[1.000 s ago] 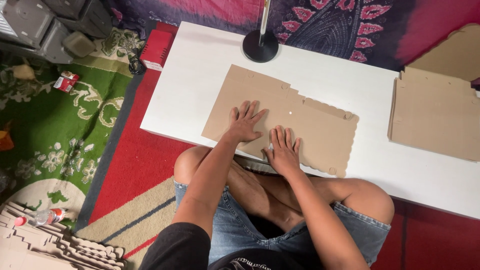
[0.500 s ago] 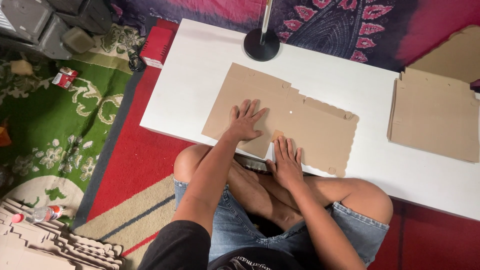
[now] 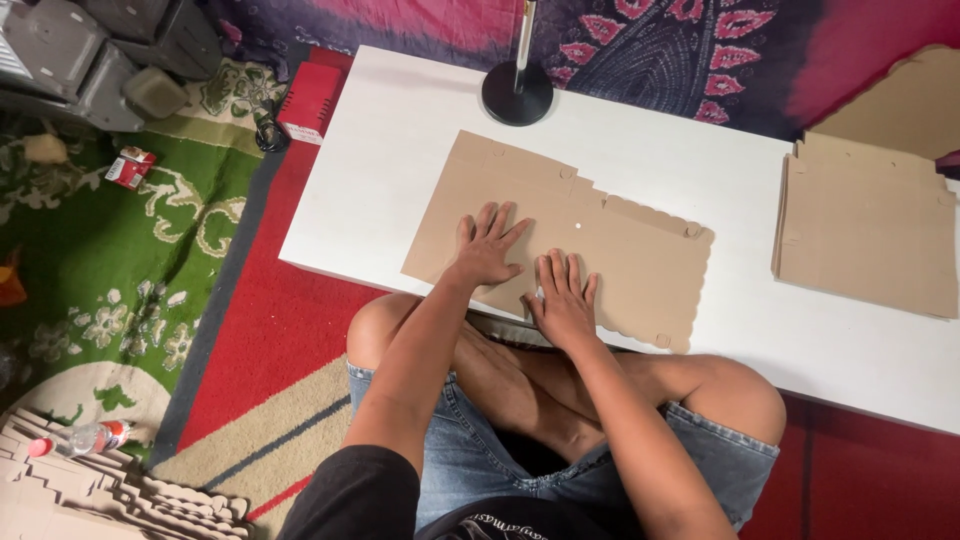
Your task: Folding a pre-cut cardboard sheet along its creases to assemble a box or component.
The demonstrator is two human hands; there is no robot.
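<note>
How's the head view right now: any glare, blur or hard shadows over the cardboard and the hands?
Head view: even, soft light; the white table is bright but not blown out. The flat cardboard sheet is sharp, edges crisp. Left hand and right hand press flat on it, unblurred, casting only faint shadows. Slight wide-angle bending at the frame edges.

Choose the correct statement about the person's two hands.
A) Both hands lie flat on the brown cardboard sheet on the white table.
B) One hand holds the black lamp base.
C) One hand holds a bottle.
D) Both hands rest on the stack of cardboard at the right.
A: the left hand and right hand lie palm down on the cardboard sheet on the white table.
</note>
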